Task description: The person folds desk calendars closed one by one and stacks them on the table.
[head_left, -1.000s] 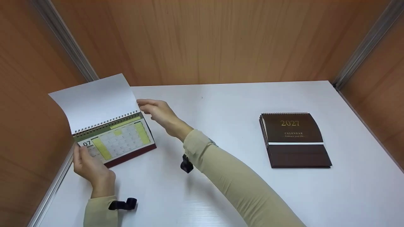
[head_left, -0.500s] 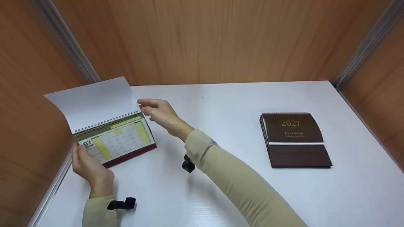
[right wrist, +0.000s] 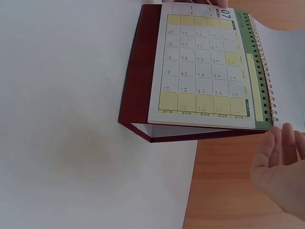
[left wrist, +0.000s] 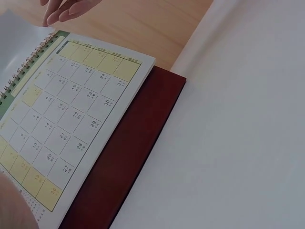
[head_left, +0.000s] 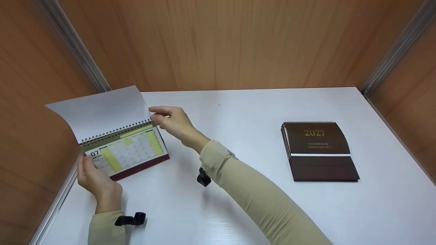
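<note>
A spiral-bound desk calendar (head_left: 126, 146) with a maroon stand shows its 07 page, tilted at the left of the head view. Its turned leaf (head_left: 105, 110), blank side up, bends back over the spiral. My left hand (head_left: 98, 183) holds the calendar's lower left corner, thumb on the front and the other fingers partly hidden. At the spiral's right end is my right hand (head_left: 177, 124), its loosely straight fingers (right wrist: 288, 143) beside the edge of the turned leaf. Whether they touch it, I cannot tell.
A second desk calendar (head_left: 318, 151), dark brown and marked 2027, lies on the right of the white table (head_left: 238, 112). Wooden panels (head_left: 238, 44) rise behind and at both sides. The held calendar is close to the left panel (head_left: 30, 136).
The turned leaf has sunk slightly backward, and its left corner has moved left. Both hands keep nearly the same place on the calendar.
</note>
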### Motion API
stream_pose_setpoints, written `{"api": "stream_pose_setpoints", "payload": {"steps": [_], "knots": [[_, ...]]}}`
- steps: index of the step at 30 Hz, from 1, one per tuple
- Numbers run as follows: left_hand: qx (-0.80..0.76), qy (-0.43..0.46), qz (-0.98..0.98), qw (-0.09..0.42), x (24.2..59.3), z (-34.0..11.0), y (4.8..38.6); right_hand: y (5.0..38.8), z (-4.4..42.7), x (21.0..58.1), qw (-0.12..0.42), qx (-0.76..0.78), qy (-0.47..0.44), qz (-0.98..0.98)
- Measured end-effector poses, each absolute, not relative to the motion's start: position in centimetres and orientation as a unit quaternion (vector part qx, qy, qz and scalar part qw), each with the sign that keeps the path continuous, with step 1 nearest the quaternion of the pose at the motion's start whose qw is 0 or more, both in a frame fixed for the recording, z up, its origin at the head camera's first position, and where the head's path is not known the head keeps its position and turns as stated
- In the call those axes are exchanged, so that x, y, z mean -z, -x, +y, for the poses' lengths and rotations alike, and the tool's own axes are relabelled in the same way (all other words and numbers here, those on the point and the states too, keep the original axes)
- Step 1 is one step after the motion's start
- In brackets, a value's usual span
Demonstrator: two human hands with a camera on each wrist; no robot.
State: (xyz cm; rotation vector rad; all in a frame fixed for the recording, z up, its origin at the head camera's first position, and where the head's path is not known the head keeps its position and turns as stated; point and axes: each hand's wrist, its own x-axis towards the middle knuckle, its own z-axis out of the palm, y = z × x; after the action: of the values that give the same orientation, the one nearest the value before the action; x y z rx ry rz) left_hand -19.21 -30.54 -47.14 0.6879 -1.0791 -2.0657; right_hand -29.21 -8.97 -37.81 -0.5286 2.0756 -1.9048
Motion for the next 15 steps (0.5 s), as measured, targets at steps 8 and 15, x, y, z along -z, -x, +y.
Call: {"api": "stream_pose_setpoints", "payload": {"steps": [8,15], "knots": [[0.806,-0.257,-0.408,0.344,47.09,-30.55,19.06,28.97,-9.10,37.81,0.131,0.668,0.168,0.713],[0.813,-0.252,-0.402,0.338,47.11,-30.54,18.94,28.73,-8.90,38.07,0.130,0.691,0.163,0.692]]}}
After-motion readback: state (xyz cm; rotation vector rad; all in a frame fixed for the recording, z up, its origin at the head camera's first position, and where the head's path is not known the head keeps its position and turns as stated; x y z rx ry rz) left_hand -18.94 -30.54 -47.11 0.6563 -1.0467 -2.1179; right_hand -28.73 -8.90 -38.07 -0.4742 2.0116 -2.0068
